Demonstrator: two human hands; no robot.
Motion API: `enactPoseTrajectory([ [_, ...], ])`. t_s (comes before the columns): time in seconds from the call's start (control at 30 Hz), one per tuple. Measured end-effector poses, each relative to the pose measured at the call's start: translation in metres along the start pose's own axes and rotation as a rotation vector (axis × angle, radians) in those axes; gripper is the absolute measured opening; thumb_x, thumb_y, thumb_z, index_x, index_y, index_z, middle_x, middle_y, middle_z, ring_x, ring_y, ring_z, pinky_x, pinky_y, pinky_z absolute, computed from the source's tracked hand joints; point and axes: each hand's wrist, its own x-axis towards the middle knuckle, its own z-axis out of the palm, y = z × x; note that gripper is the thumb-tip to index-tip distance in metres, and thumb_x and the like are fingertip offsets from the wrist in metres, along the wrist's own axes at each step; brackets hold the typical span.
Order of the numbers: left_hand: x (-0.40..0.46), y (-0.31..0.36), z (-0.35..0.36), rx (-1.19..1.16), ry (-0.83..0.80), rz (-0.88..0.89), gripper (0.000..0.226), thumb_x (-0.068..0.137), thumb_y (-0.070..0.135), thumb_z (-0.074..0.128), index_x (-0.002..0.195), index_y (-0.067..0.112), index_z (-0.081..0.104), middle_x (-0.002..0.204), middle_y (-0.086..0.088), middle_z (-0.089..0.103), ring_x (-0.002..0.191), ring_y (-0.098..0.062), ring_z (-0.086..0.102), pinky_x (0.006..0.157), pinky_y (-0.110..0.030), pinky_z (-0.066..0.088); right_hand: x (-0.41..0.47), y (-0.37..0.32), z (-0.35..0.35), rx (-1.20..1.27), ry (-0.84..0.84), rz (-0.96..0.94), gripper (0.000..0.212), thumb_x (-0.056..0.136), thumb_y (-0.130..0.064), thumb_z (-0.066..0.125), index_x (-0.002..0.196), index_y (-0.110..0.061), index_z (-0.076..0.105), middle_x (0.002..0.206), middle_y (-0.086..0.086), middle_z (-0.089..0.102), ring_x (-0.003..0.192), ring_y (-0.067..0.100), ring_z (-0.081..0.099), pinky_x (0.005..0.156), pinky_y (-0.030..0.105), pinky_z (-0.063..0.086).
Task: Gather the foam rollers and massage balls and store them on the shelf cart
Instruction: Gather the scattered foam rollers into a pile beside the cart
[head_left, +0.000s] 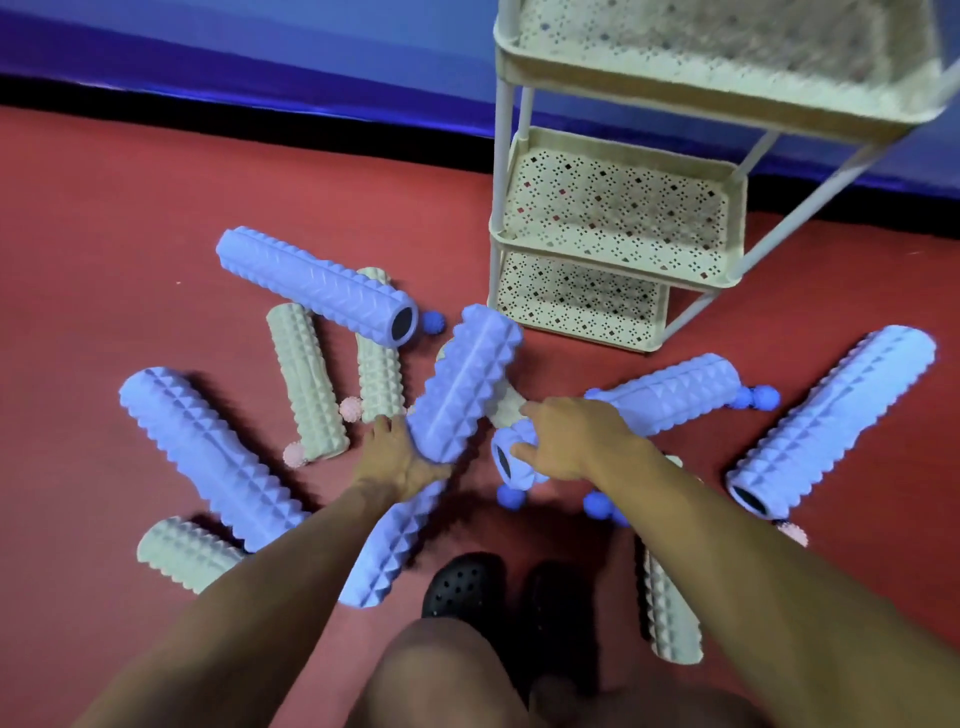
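Standing at upper right on the red floor (130, 208), against a blue wall (260, 47): one cream shelf cart (618, 244), three perforated trays, all bare. Scattered over the floor before it: blue foam rollers, ridged, several; one long roller (317, 286) at upper left showing a dark hollow end, one (208, 457) at far left, one (831, 421) at far right, one (675, 392) lying just right of centre. Pale green rollers, shorter: two (306, 382) side by side left of centre, one (182, 553) at lower left, one (667, 608) at lower right under the right forearm. Left hand (400, 462): fingers curled round the lower end of a raised blue roller (467, 384), which tilts up toward the cart. Right hand (576, 441): fingers curled over the near end of the roller just right of centre; grip partly hidden. Black clogs (465, 584), one pair, at bottom centre. Massage balls, spiky: blue ones (431, 322) beside the long roller's end, at far right (763, 399) and near the right hand (509, 496); pink ones (350, 408) by the green rollers.
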Motion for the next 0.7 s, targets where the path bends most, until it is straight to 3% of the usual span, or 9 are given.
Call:
enactPoseTrajectory([
  [0.1,-0.021,0.022,-0.042,-0.045,0.063,0.131,0.096,0.052,0.071,0.076,0.119,0.007,0.05,0.11,-0.006,0.043,0.099,-0.029,0.051,0.078,-0.036,0.042,-0.027,-0.004,-0.023,0.035,0.026,0.018,0.05,0.093,-0.056,0.054,0.131,-0.023,0.055,0.129,0.009,0.065,0.119,0.032,0.062,0.092,0.04,0.047],
  [0.17,-0.041,0.04,-0.071,-0.135,0.126,0.25,0.09,0.056,0.061,0.081,0.122,0.01,0.048,0.112,-0.003,0.041,0.099,-0.022,0.048,0.079,-0.032,0.038,-0.05,-0.009,-0.042,0.055,0.047,0.029,0.054,0.093,-0.057,0.053,0.134,-0.021,0.054,0.133,0.009,0.063,0.122,0.032,0.06,0.097,0.04,0.048],
  [0.23,-0.066,0.062,-0.102,-0.257,0.18,0.38,0.076,0.062,0.048,0.087,0.12,0.015,0.051,0.113,-0.001,0.05,0.097,-0.014,0.049,0.08,-0.029,0.041,-0.077,-0.013,-0.064,0.066,0.1,0.039,0.059,0.094,-0.056,0.054,0.141,-0.021,0.051,0.138,0.009,0.06,0.126,0.031,0.058,0.101,0.043,0.048],
  [0.33,-0.107,0.096,-0.141,-0.36,0.248,0.463,0.06,0.065,0.039,0.091,0.106,0.019,0.053,0.101,0.0,0.065,0.088,-0.017,0.06,0.072,-0.034,0.048,-0.119,-0.017,-0.095,0.072,0.214,0.058,0.066,0.093,-0.059,0.055,0.147,-0.023,0.043,0.142,0.009,0.058,0.129,0.031,0.056,0.103,0.044,0.048],
  [0.43,-0.144,0.128,-0.168,-0.483,0.262,0.535,0.054,0.068,0.032,0.093,0.096,0.032,0.047,0.098,0.012,0.06,0.082,-0.004,0.057,0.064,-0.013,0.042,-0.163,-0.019,-0.124,0.09,0.293,0.082,0.074,0.093,-0.061,0.055,0.155,-0.03,0.028,0.147,0.008,0.054,0.131,0.031,0.055,0.102,0.045,0.048],
  [0.5,-0.166,0.147,-0.181,-0.549,0.286,0.583,0.056,0.069,0.031,0.094,0.095,0.037,0.045,0.095,0.023,0.058,0.082,-0.003,0.059,0.065,-0.006,0.041,-0.191,-0.02,-0.138,0.101,0.345,0.086,0.079,0.095,-0.06,0.055,0.16,-0.034,0.018,0.155,0.007,0.047,0.136,0.031,0.051,0.102,0.042,0.045],
  [0.57,-0.184,0.161,-0.187,-0.636,0.293,0.607,0.063,0.066,0.037,0.094,0.109,0.036,0.047,0.103,0.025,0.06,0.096,-0.006,0.063,0.078,-0.017,0.047,-0.212,-0.018,-0.143,0.119,0.395,0.089,0.083,0.094,-0.062,0.055,0.16,-0.038,0.011,0.158,0.004,0.043,0.139,0.03,0.049,0.102,0.042,0.045],
  [0.7,-0.211,0.183,-0.189,-0.815,0.279,0.677,0.085,0.065,0.049,0.093,0.132,0.029,0.045,0.128,0.015,0.065,0.117,-0.007,0.064,0.099,-0.041,0.054,-0.238,-0.009,-0.146,0.212,0.473,0.091,0.092,0.09,-0.065,0.059,0.16,-0.043,0.005,0.15,0.001,0.052,0.13,0.03,0.056,0.09,0.04,0.047],
])
